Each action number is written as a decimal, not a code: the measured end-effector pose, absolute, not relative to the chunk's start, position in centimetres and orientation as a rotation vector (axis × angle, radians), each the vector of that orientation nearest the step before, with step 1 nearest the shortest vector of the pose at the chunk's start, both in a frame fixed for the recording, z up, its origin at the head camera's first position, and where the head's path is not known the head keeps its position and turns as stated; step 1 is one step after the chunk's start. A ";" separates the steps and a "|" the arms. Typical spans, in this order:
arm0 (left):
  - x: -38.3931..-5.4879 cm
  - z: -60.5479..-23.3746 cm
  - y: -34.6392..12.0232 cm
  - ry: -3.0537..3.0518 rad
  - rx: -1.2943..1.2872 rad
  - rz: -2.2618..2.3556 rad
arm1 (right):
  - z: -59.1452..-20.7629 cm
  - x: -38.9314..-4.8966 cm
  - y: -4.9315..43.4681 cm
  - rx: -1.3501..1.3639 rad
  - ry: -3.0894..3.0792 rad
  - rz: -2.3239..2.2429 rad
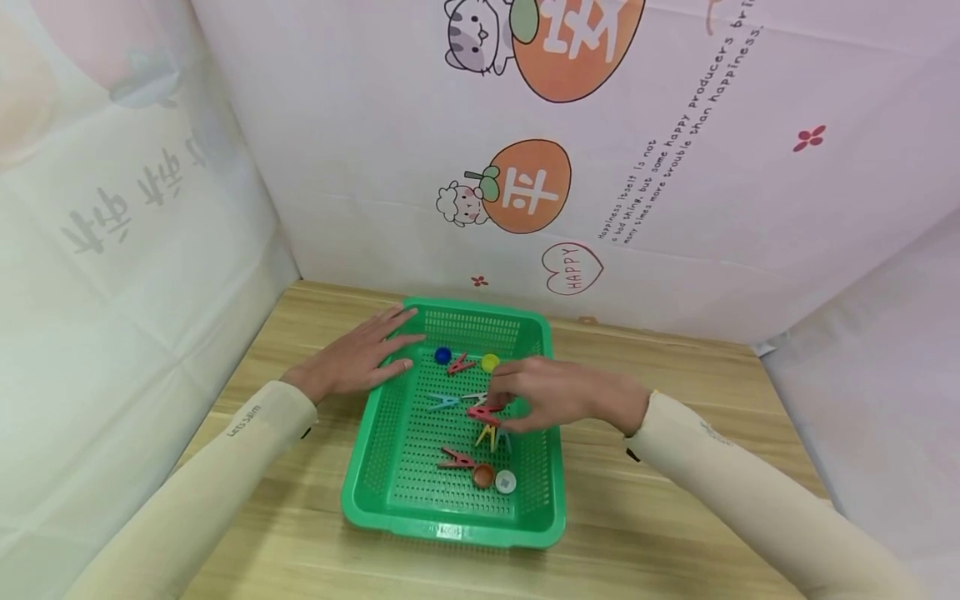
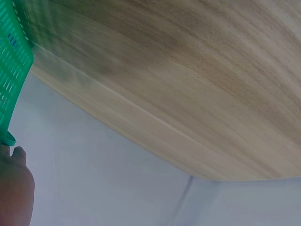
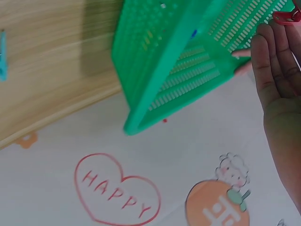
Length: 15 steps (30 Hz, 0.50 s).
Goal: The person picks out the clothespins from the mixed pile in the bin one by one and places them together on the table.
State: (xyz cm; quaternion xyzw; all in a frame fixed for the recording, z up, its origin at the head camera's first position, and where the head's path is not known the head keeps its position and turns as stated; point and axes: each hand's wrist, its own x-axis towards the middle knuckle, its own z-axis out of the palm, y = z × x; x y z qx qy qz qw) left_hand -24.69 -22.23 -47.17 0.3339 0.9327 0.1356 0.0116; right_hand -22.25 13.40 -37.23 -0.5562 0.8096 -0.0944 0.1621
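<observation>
A green plastic basket (image 1: 450, 529) stands on the table. My left hand (image 1: 356, 354) rests at its left rim, fingers spread and fairly straight. Over the basket's right half, my right hand (image 1: 551, 392) pinches a red clothespin (image 1: 483, 414) between thumb and fingers; that clothespin (image 3: 284, 18) also shows at the fingertips in the right wrist view. Around it in the basket lie a light-blue clothespin (image 1: 444, 402), a yellow clothespin (image 1: 487, 435), two more red clothespins (image 1: 457, 460), and a white one partly hidden by the fingers. The left wrist view shows little of the left hand (image 2: 14, 188).
Bottle caps lie in the basket too: blue (image 1: 443, 356), yellow (image 1: 490, 362), brown (image 1: 483, 476) and a white round piece (image 1: 506, 482). The wooden table (image 1: 660, 500) meets printed cloth walls at back and sides. A blue-green object (image 3: 3, 56) shows at the right wrist view's left edge.
</observation>
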 end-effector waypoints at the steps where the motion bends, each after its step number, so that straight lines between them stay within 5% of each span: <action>1: -24.7 -47.2 -22.2 2.904 1.035 0.426 | -37.2 -22.2 13.8 -1.578 2.319 -0.276; 15: -24.7 -46.5 -22.1 2.882 1.022 0.375 | -37.1 -22.3 17.7 -1.457 2.423 -0.421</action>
